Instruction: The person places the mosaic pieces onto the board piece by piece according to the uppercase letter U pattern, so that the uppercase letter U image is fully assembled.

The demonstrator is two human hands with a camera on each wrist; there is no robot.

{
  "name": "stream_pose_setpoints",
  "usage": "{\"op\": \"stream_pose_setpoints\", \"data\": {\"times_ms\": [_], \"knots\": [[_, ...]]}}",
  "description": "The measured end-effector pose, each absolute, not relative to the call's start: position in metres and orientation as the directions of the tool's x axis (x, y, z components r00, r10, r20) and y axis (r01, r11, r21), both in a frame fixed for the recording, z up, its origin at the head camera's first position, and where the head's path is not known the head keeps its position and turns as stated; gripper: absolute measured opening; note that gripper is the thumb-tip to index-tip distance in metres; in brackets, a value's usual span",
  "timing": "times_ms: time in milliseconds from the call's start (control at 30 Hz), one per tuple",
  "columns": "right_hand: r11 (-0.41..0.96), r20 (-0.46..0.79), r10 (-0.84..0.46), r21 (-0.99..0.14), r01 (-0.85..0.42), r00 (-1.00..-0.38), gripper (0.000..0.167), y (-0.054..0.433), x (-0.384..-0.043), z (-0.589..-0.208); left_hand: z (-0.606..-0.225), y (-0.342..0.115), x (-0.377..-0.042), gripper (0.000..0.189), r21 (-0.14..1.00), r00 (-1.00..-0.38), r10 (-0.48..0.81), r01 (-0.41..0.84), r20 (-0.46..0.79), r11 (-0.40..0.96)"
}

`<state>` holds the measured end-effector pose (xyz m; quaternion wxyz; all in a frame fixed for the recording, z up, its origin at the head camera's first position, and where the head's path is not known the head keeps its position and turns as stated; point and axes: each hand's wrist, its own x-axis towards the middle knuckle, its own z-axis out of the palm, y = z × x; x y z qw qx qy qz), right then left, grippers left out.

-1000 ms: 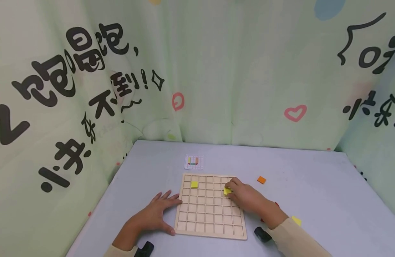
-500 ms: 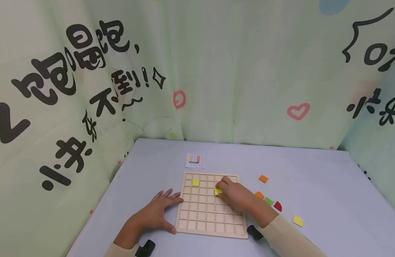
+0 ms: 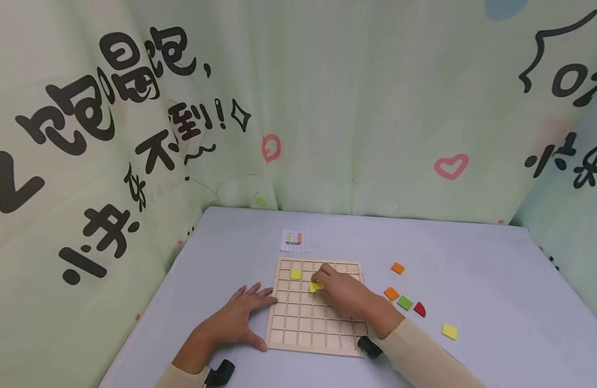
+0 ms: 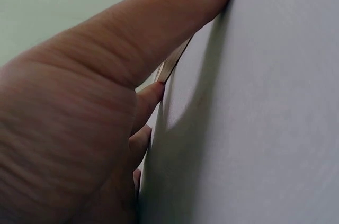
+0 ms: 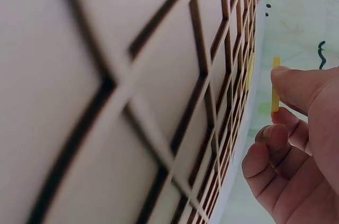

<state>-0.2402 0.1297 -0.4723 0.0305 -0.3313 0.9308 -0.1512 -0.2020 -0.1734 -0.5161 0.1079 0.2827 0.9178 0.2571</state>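
Observation:
A wooden grid board (image 3: 305,325) lies on the table, with one yellow square tile (image 3: 295,274) set in a cell near its upper left. My right hand (image 3: 344,291) pinches a second yellow square tile (image 3: 315,287) over the upper middle of the board. In the right wrist view this pinched tile (image 5: 275,85) is edge-on between thumb and fingers, apart from the grid. My left hand (image 3: 235,321) rests at the board's left edge with fingers spread and straight, the thumb by the lower left corner.
Right of the board lie orange tiles (image 3: 397,268), a green tile (image 3: 404,303), a red quarter-round tile (image 3: 419,309) and another yellow tile (image 3: 450,331). Behind the board is a small printed card (image 3: 295,240) with a coloured U shape. A printed curtain (image 3: 313,108) surrounds the table.
My right hand has carried the pinched yellow tile leftward across the board, from the right side to the upper middle. My left hand stays at the board's edge.

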Motion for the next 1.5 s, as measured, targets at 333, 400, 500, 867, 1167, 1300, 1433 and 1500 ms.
{"op": "stream_pose_setpoints", "data": {"times_ms": [333, 400, 500, 867, 1167, 1300, 1433, 1500], "knots": [[0.714, 0.043, -0.653, -0.299, -0.634, -0.756, 0.032, 0.105, -0.246, -0.48, -0.514, -0.172, -0.203, 0.104, 0.527, -0.817, 0.574, 0.462, -0.06, 0.713], [0.721, 0.043, -0.649, -0.285, -0.632, -0.76, 0.032, 0.101, -0.246, -0.482, -0.514, -0.172, -0.203, 0.104, 0.525, -0.816, 0.575, 0.465, -0.058, 0.713], [0.735, 0.039, -0.632, -0.285, -0.615, -0.774, 0.032, 0.096, -0.246, -0.483, -0.516, -0.173, -0.203, 0.104, 0.52, -0.815, 0.576, 0.469, -0.056, 0.714], [0.756, 0.023, -0.597, -0.316, -0.573, -0.802, 0.032, 0.08, -0.248, -0.479, -0.516, -0.177, -0.203, 0.105, 0.523, -0.816, 0.576, 0.471, -0.048, 0.711], [0.777, 0.0, -0.582, -0.296, -0.556, -0.813, 0.033, 0.075, -0.251, -0.48, -0.516, -0.175, -0.204, 0.104, 0.53, -0.811, 0.583, 0.474, -0.048, 0.703], [0.78, -0.002, -0.58, -0.287, -0.556, -0.814, 0.032, 0.075, -0.251, -0.48, -0.517, -0.173, -0.204, 0.104, 0.528, -0.816, 0.575, 0.46, -0.066, 0.714], [0.782, -0.006, -0.581, -0.283, -0.555, -0.814, 0.032, 0.074, -0.252, -0.479, -0.516, -0.173, -0.203, 0.104, 0.531, -0.82, 0.569, 0.452, -0.069, 0.716], [0.784, -0.009, -0.579, -0.277, -0.555, -0.815, 0.032, 0.074, -0.252, -0.48, -0.516, -0.172, -0.202, 0.104, 0.533, -0.82, 0.569, 0.452, -0.069, 0.716]]}}
